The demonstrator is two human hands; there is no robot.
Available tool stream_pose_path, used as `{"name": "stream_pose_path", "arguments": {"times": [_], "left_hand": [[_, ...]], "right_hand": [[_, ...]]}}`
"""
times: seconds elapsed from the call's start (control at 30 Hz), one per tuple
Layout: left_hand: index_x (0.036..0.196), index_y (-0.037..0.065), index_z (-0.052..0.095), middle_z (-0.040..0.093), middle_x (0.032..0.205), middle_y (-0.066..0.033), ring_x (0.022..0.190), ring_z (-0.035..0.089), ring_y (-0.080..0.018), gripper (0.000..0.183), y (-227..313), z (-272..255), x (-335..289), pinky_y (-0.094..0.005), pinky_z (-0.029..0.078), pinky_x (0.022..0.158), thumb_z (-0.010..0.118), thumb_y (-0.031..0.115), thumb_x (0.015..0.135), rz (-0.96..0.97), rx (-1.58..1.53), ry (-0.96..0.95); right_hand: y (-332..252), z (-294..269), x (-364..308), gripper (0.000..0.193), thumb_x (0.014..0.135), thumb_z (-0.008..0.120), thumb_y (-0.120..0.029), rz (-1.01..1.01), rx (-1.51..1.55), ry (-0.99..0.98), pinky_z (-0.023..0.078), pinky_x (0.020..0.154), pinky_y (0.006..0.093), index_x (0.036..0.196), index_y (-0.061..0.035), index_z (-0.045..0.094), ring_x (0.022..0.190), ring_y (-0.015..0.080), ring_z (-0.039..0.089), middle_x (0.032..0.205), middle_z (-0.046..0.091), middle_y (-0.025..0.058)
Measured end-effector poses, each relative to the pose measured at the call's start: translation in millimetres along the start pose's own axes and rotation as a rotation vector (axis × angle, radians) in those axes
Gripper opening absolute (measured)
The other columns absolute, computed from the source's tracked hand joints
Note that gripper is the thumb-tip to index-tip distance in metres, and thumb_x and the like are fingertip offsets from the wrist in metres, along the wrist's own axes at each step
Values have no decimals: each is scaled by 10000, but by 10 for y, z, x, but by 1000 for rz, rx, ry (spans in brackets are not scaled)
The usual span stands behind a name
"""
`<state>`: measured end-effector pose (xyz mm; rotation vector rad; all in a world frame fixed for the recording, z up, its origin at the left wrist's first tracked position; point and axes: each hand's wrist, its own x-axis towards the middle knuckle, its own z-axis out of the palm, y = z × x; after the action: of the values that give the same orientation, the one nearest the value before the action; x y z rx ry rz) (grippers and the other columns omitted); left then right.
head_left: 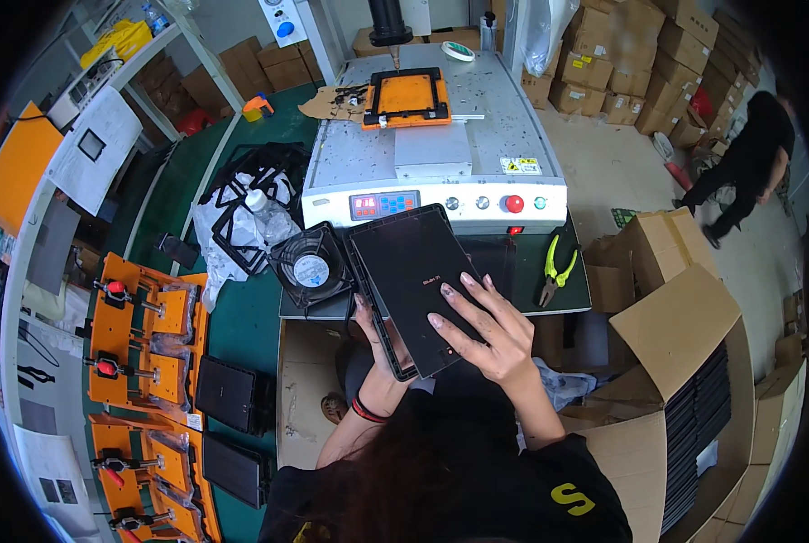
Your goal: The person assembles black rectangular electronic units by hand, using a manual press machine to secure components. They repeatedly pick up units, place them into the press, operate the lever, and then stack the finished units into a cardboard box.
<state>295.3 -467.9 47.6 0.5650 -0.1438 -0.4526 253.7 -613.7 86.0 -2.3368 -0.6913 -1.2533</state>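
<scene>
A flat black rectangular panel (pixel 409 262) lies tilted over a black shallow frame (pixel 361 270), slightly askew, so a gap shows along the left side. My left hand (pixel 377 348) is closed around the frame's lower left side, its fingers partly hidden beneath. Over the panel's lower right part my right hand (pixel 497 337) grips with fingers spread across the face; whether its thumb is under the edge cannot be seen. Both pieces are held above the bench's front edge, in front of a white machine (pixel 440 176) with a control panel.
An orange fixture (pixel 411 98) with a black frame sits under the machine's head. A small fan (pixel 311 262) and green pliers (pixel 557 271) flank the held pieces. Orange clamp jigs (pixel 151 335) and black cases (pixel 232 394) stand left; an open carton (pixel 635 452) of black panels stands right. A person (pixel 748 149) bends far right.
</scene>
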Motion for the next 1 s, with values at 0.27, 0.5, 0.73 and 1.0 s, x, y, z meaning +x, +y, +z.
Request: {"name": "stream_pose_path", "arguments": {"times": [0.27, 0.5, 0.73, 1.0], "left_hand": [[1404, 117, 306, 370, 1382, -176, 1259, 402, -325, 886, -39, 4, 24, -477, 373, 1024, 293, 769, 804, -81, -384, -139], [1429, 138, 272, 324, 1429, -165, 1289, 364, -348, 887, -207, -172, 2, -521, 317, 1046, 298, 766, 803, -130, -671, -86], [1434, 106, 248, 340, 1418, -163, 1271, 398, -309, 837, -46, -344, -95, -507, 335, 1040, 316, 703, 851, -135, -255, -45], [1431, 35, 175, 360, 1370, -76, 1238, 382, -158, 603, 527, -396, -837, -320, 349, 1023, 511, 152, 944, 44, 329, 278]], "right_hand": [[-27, -5, 55, 358, 750, 647, -328, 29, -12, -202, 481, 911, 459, 1085, -202, 668, 1070, 282, 592, 1133, 628, 75], [13, -133, 100, 530, 789, 642, -381, 242, 220, -213, 343, 1018, 517, 1211, -68, 564, 1116, 333, 550, 1219, 571, 122], [129, 178, -32, 458, 925, 555, -194, 1112, 959, -222, 430, 848, 272, 1295, 32, 407, 935, 102, 528, 1131, 585, 136], [-242, 1028, 181, 244, 968, 466, -134, 1003, 1168, -232, 442, 782, 226, 1132, 35, 531, 860, 78, 548, 970, 619, 51]]}}
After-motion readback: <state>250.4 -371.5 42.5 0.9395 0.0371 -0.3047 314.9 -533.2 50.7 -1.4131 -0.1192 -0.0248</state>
